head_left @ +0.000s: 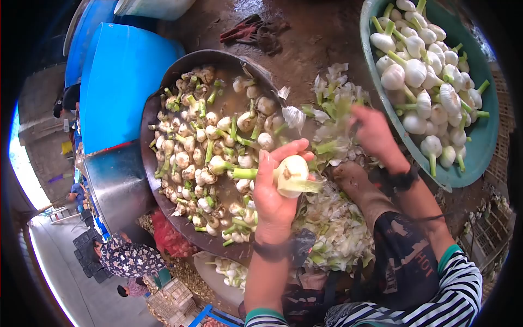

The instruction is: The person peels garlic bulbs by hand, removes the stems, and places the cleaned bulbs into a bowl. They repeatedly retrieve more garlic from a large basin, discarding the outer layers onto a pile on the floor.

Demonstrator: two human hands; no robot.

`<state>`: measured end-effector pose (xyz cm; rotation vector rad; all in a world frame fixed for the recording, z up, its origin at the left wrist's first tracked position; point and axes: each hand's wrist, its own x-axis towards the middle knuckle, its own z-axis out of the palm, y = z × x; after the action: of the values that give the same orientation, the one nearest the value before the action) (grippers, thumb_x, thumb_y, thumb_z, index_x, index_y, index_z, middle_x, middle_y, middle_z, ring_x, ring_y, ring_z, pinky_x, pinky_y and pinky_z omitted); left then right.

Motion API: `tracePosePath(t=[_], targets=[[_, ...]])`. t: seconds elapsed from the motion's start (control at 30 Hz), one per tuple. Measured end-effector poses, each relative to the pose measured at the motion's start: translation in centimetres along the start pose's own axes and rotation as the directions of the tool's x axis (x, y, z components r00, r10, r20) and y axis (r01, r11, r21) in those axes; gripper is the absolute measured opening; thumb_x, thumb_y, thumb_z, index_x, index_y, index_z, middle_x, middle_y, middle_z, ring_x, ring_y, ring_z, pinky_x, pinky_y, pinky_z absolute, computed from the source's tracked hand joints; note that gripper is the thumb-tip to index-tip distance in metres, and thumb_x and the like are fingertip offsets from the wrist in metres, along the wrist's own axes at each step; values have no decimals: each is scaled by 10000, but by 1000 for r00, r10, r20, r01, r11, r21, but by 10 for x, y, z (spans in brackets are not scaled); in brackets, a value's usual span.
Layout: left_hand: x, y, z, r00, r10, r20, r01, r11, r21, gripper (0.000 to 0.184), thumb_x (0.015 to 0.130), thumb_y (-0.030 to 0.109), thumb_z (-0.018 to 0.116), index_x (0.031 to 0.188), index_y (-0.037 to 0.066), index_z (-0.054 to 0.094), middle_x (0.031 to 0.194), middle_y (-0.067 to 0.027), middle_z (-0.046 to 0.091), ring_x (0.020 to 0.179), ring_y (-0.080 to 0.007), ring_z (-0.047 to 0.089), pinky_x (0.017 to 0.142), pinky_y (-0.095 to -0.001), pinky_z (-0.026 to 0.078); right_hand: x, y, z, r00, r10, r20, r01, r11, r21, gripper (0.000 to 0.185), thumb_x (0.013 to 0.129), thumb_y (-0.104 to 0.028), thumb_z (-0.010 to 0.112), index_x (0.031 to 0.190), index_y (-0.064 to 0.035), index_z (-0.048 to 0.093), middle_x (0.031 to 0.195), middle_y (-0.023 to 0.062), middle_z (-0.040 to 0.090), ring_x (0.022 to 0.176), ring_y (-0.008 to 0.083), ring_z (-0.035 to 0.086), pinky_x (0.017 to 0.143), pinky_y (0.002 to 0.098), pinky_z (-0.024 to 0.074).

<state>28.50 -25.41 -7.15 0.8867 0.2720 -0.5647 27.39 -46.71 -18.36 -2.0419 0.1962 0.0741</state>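
a bright blue tub [128,82] stands just left of the wide dark basin [199,59], and 1 person in a flowered top [131,256] is well apart, to its lower left. a red net sack [169,235] lies beside the basin's lower edge. in the basin, soiled bulbs [182,159] with green stalks sit in murky water. near the basin's right edge, the left hand [273,200] is closed around 1 garlic bulb [293,170], its stalk pointing back toward the basin and a pale greenish strip of skin [305,186] lying across its far end. a heap of peelings [332,234] lies right of the basin. farther right of the basin, the right hand [375,136] is blurred, fingers curled; i cannot tell whether it pinches anything. farthest right of the basin, a green tub [377,90] holds cleaner, white bulbs [414,72]. the step in hand looks like stripping outer skin; the next move probably calls for pulling that strip free while the left hand steadies the bulb.
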Motion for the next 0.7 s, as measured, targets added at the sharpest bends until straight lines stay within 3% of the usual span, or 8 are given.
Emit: tracePosePath(t=[0.03, 0.1, 0.2, 0.23, 0.3, 0.5, 0.6, 0.7], targets=[[2, -3, -2, 994, 77, -75, -69, 992, 104, 451, 967, 365, 378, 1096, -24, 568, 1111, -147, 576, 946, -217, 582, 764, -336, 509, -7, -19, 1, 978, -199, 54, 205, 895, -395, 389, 809, -148, 600, 1177, -33, 547, 967, 195, 625, 831, 359, 609, 749, 400, 493], [6, -15, -3, 949, 240, -205, -169, 935, 312, 437, 967, 352, 395, 1108, -28, 561, 1096, -136, 581, 957, -212, 577, 804, -321, 487, -16, -39, 1, 901, -430, -56, 395, 868, -302, 403, 792, -189, 634, 1152, -25, 555, 930, 191, 611, 852, 325, 603, 756, 401, 482], [8, -23, 12, 875, 338, -346, -182, 892, 414, 456, 965, 348, 421, 1196, -35, 508, 1167, -135, 535, 1026, -204, 526, 884, -308, 424, -20, -91, -18, 901, -406, 154, 376, 907, 191, 389, 785, -200, 662, 1105, 0, 568, 1012, 193, 615, 924, 387, 588, 817, 413, 473], [8, -26, 18, 850, 396, -349, -206, 858, 471, 466, 965, 351, 422, 1214, -36, 496, 1184, -137, 524, 1041, -203, 514, 898, -313, 414, -25, -98, -11, 865, -471, 170, 456, 881, 123, 420, 751, -167, 683, 1105, 18, 552, 960, 191, 618, 872, 369, 605, 761, 407, 493], [9, -34, 19, 820, 472, -324, -224, 786, 576, 482, 966, 352, 416, 1243, -39, 471, 1234, -142, 465, 1067, -207, 485, 931, -329, 388, -36, -101, 13, 848, -530, 12, 527, 842, -115, 423, 698, -90, 683, 1078, 38, 545, 865, 168, 614, 761, 326, 617, 644, 385, 506], [9, -40, 18, 801, 550, -237, -253, 669, 699, 470, 971, 330, 406, 1229, -58, 469, 1206, -142, 448, 1024, -202, 488, 886, -331, 411, -41, -103, 11, 815, -567, 121, 568, 738, -365, 314, 672, -92, 597, 946, 57, 554, 714, 86, 570, 635, 243, 571, 522, 326, 475], [12, -41, 3, 760, 649, 32, -258, 256, 932, 497, 974, 363, 363, 1165, -68, 521, 1033, -161, 586, 919, -242, 569, 850, -347, 455, -40, -103, 15, 828, -558, 57, 537, 757, -372, 232, 651, -89, 618, 856, -4, 548, 706, 87, 573, 626, 256, 584, 510, 342, 471], [5, -30, -3, 918, 319, -236, -276, 940, 199, 556, 967, 416, 327, 1170, -63, 521, 1017, -195, 602, 935, -286, 580, 882, -395, 456, -28, -87, 5, 895, -435, 98, 445, 862, -243, 189, 632, -82, 629, 786, -56, 522, 695, 93, 571, 628, 275, 598, 518, 361, 472]])
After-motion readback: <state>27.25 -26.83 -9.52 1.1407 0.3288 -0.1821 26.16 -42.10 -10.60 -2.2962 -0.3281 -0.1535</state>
